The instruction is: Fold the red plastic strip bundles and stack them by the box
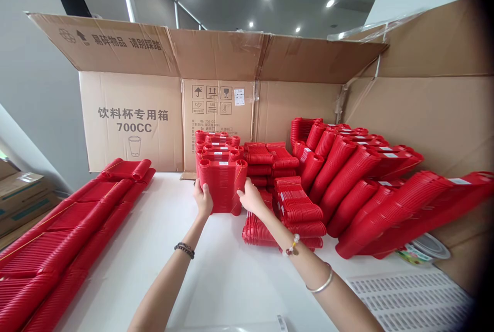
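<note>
An upright stack of red plastic cup carriers (222,182) stands on the white table (162,249), far from me. My left hand (203,199) grips its left side, fingers wrapped round the edge. My right hand (250,197) grips its right side the same way. More stacks of the same red carriers (218,141) stand right behind it.
Long rows of red carriers (57,239) lie along the left, and leaning stacks (358,177) fill the right. Flat piles (297,208) sit beside my right hand. Cardboard boxes (131,121) wall off the back and right. A white perforated tray (409,296) and a tape roll (426,249) lie near right.
</note>
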A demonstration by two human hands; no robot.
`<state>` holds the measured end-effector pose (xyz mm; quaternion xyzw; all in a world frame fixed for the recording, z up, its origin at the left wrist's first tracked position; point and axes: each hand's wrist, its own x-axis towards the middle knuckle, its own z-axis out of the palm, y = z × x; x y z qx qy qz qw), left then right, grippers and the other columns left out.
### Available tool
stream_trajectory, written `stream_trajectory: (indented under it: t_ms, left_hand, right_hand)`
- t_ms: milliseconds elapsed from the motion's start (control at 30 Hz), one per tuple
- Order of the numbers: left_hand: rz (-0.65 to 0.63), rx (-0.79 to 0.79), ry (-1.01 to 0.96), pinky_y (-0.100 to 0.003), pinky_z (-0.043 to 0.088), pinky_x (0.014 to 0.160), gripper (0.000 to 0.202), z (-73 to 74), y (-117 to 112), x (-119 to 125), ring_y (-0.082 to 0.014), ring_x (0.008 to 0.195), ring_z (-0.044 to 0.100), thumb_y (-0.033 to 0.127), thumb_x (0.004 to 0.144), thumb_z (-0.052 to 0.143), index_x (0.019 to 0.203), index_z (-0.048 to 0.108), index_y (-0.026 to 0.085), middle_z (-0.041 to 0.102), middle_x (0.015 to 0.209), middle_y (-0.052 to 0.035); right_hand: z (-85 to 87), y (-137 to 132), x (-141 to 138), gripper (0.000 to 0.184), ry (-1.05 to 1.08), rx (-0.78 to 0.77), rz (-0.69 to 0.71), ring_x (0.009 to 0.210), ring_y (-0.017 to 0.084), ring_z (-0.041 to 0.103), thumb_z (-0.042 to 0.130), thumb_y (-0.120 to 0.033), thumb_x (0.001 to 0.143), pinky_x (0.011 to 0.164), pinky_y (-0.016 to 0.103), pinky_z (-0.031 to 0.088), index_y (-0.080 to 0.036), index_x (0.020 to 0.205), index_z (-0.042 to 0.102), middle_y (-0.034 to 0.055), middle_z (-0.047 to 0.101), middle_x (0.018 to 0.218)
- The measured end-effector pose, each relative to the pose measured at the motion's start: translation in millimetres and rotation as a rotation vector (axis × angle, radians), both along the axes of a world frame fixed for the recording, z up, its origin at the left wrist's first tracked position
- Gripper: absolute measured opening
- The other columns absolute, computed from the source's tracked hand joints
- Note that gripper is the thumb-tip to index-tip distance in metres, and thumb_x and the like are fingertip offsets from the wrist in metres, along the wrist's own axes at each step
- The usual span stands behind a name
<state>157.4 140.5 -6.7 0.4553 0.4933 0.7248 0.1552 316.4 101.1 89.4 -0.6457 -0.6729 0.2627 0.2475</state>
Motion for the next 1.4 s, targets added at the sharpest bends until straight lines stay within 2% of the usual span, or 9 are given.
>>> stream_trajectory:
  t_ms: [233,367,533,800,933,1133,1267,1400]
  left_hand:
    - [0.062,0.02,0.046,-0.038,0.048,0.081,0.057,-11.8,5.3,-1.7,-0.0246,0.092,0.058,0.069,0.087,0.036,0.116,0.043,0.02,0.057,0.106,-0.0118]
    - [0.104,0.042,0.106,-0.042,0.045,0.088,0.059,-13.9,7.6,-3.2,-0.0259,0.098,0.053,0.07,0.088,0.034,0.113,0.045,0.018,0.051,0.109,-0.0127]
    - [0.126,0.061,0.205,-0.047,0.041,0.095,0.06,-12.9,5.0,-5.0,-0.0273,0.105,0.049,0.07,0.09,0.031,0.112,0.05,0.017,0.052,0.107,-0.0116]
    - [0.16,0.034,0.321,-0.053,0.034,0.105,0.06,-18.2,-1.8,-4.6,-0.0298,0.117,0.041,0.057,0.096,0.031,0.136,0.046,0.015,0.048,0.12,-0.0159]
    - [0.124,0.024,0.379,-0.051,0.038,0.103,0.055,-21.0,-4.5,-10.0,-0.0275,0.111,0.046,0.047,0.098,0.033,0.144,0.042,0.017,0.049,0.114,-0.0134]
    - [0.05,0.023,0.487,-0.046,0.042,0.101,0.058,-30.6,-12.9,-22.2,-0.0241,0.112,0.049,0.03,0.098,0.037,0.154,0.024,0.028,0.048,0.117,-0.011]
    - [-0.019,0.005,0.58,-0.044,0.046,0.099,0.061,-38.9,-20.4,-33.3,-0.0245,0.118,0.048,0.027,0.097,0.038,0.155,0.018,0.031,0.046,0.126,-0.0121]
    - [-0.105,-0.037,0.667,-0.047,0.047,0.1,0.073,-46.9,-26.2,-45.1,-0.0264,0.121,0.049,0.03,0.094,0.049,0.156,0.011,0.033,0.043,0.131,-0.0127]
  right_hand:
    - [6.7,4.9,-4.4,0.033,-0.026,-0.048,-0.029,0.116,0.032,0.061,0.052,-0.015,0.092,0.091,0.036,0.047,-0.012,0.125,0.047,0.02,0.062,0.123]
    - [8.9,7.8,-4.9,0.031,-0.051,-0.066,-0.038,0.117,0.03,0.061,0.052,-0.015,0.093,0.091,0.033,0.047,-0.012,0.124,0.048,0.0193,0.062,0.125]
    - [9.2,6.8,-4.7,0.028,-0.099,-0.061,-0.043,0.116,0.03,0.062,0.051,-0.017,0.095,0.088,0.032,0.048,-0.009,0.122,0.049,0.0195,0.063,0.124]
    - [13.5,1.2,-5.3,0.031,-0.176,0.025,-0.068,0.114,0.031,0.062,0.055,-0.017,0.093,0.087,0.032,0.048,-0.009,0.122,0.048,0.0199,0.063,0.122]
    - [15.8,3.4,-2.2,0.031,-0.201,0.061,-0.064,0.114,0.029,0.062,0.057,-0.018,0.093,0.088,0.03,0.048,-0.011,0.121,0.048,0.0185,0.064,0.121]
    - [14.0,6.3,0.8,0.032,-0.237,0.082,-0.046,0.111,0.029,0.063,0.058,-0.019,0.092,0.087,0.031,0.048,-0.01,0.12,0.049,0.0175,0.065,0.119]
    - [11.1,3.5,1.9,0.035,-0.275,0.142,-0.02,0.121,0.028,0.055,0.059,-0.019,0.091,0.097,0.032,0.044,-0.009,0.122,0.05,0.0167,0.062,0.125]
    - [6.9,-0.1,4.4,0.043,-0.324,0.157,-0.012,0.124,0.034,0.05,0.066,-0.022,0.086,0.098,0.041,0.044,-0.009,0.124,0.05,0.019,0.061,0.125]
